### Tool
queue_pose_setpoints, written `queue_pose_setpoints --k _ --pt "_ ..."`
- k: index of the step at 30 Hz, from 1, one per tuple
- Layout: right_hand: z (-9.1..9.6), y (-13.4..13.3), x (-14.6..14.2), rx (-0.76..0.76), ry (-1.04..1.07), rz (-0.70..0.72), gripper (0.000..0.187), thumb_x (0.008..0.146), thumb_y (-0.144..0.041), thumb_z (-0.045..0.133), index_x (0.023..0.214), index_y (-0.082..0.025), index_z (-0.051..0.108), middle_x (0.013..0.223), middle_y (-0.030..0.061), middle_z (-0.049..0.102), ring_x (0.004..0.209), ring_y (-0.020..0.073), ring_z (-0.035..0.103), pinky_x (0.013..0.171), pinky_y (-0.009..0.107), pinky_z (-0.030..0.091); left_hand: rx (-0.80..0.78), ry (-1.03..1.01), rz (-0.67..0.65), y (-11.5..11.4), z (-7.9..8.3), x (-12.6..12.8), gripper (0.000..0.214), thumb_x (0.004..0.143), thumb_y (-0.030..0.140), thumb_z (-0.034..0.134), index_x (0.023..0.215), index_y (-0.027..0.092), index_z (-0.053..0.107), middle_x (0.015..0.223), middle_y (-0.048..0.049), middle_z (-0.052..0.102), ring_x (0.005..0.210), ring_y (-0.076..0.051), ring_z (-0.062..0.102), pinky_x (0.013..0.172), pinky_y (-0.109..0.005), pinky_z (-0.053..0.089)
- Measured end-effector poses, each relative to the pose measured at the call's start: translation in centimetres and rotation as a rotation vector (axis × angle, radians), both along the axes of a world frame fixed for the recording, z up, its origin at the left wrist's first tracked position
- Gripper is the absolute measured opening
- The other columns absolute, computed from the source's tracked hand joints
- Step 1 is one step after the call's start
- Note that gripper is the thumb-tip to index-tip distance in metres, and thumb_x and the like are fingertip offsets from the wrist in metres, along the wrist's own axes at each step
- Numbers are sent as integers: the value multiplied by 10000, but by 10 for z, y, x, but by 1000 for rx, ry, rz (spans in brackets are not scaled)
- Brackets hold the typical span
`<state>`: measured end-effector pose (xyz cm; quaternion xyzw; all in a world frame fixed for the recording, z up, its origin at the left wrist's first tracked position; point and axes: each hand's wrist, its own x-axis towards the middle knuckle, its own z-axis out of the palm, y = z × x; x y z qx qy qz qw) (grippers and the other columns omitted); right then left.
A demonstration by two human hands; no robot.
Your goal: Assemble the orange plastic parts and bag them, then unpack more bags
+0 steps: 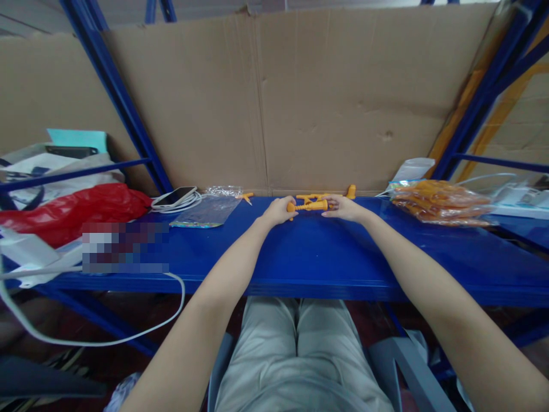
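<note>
Both my hands are at the far side of the blue table, closed around an orange plastic toy part (315, 205) with a ridged, screw-like shaft and a thicker barrel. My left hand (278, 211) grips its rounded left end. The fingers of my right hand (343, 207) pinch the barrel's right end. Just behind it lies another orange plastic piece (303, 197), partly covered. An upright orange knob-shaped piece (351, 191) stands by my right hand, near the cardboard. To the left, a small orange forked piece (247, 197) rests beside a clear plastic bag (208, 209).
Plastic-wrapped orange parts (441, 203) lie at the right. On the left are a phone (175, 197), coiled white cable (189, 203), a red bag (86, 209) and a white power strip (34, 257). A cardboard sheet (321, 103) stands behind the blue table (317, 252), between blue posts.
</note>
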<state>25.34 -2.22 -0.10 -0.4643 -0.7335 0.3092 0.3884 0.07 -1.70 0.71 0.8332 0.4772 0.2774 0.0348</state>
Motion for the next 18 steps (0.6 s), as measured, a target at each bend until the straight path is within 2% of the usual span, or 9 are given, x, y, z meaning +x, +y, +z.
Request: queue_pose_setpoints --k 7,13,18 --pt "4 -6 -2 -25 -59 -1 576 665 -78 754 1216 -150 602 1176 130 688 1120 230 646 1030 452 476 -1 14 -2 0 0 1 278 747 244 739 996 177 636 733 -11 673 724 -170 643 686 -252 456" --pt "7 -6 3 23 -184 -32 624 655 -103 760 1261 -163 624 1257 126 647 1153 257 622 1029 438 477 26 61 0 0 0 1 270 764 261 727 1007 182 642 765 -14 687 740 -167 648 691 -245 458" --pt "6 -1 11 105 -287 -72 611 612 -153 802 1210 -202 686 1119 90 708 1145 310 619 1040 490 452 9 49 -16 -1 1 2 280 768 256 721 1023 175 641 707 0 679 688 -161 639 685 -245 455"
